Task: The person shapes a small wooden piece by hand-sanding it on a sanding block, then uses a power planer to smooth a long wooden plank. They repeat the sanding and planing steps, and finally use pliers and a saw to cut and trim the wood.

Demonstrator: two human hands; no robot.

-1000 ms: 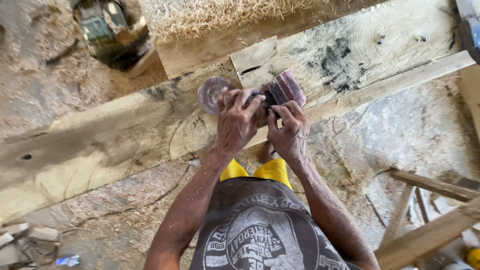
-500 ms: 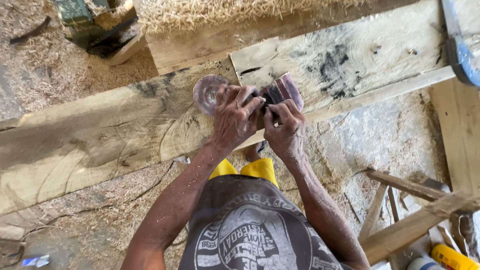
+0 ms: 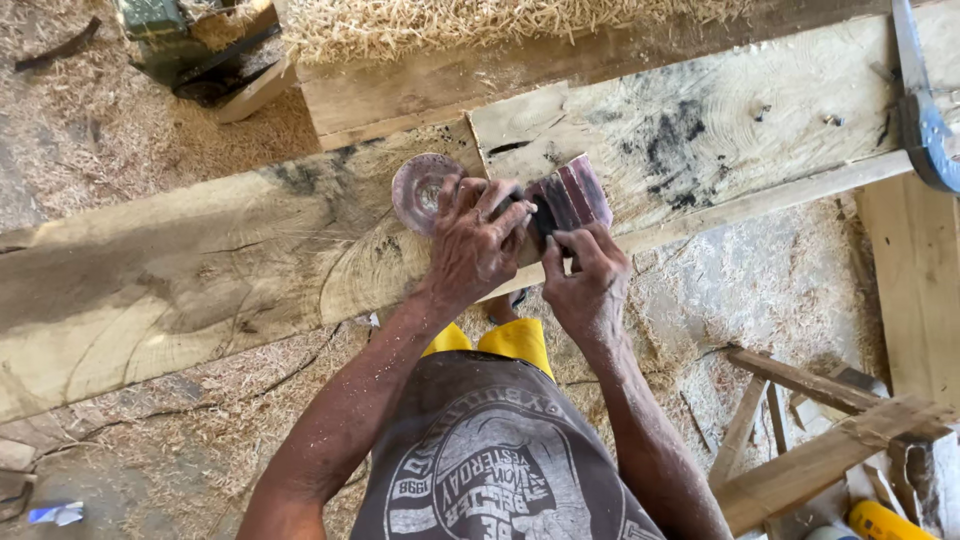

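Over the wide weathered plank [image 3: 200, 270], both hands sit on a small power sander [image 3: 545, 205], its round disc [image 3: 418, 187] lying flat on the wood at the plank's upper edge. Left hand [image 3: 475, 245] is draped across the tool's neck just right of the disc, fingers [image 3: 495, 200] curled down and closed around it. Right hand [image 3: 590, 285] grips the dark reddish body further right along the plank, fingers wrapped tight, thumb tucked under.

How far along? My read is early to midway: the plank left of the disc looks rough, grey and stained, and the paler board [image 3: 720, 130] to the right carries black smudges, so plenty of surface looks unworked. Sawdust [image 3: 130, 130] and shavings lie thick on the ground beyond the plank, which suggests a good deal of cutting or sanding around here.

Hard to make out: whether the disc is spinning, and the trigger and the cord, hidden under the hands. A green machine [image 3: 190, 40] beyond the plank is cut off at the frame's top, and a blue-grey tool [image 3: 925, 120] at the plank's far right end is only partly in view.
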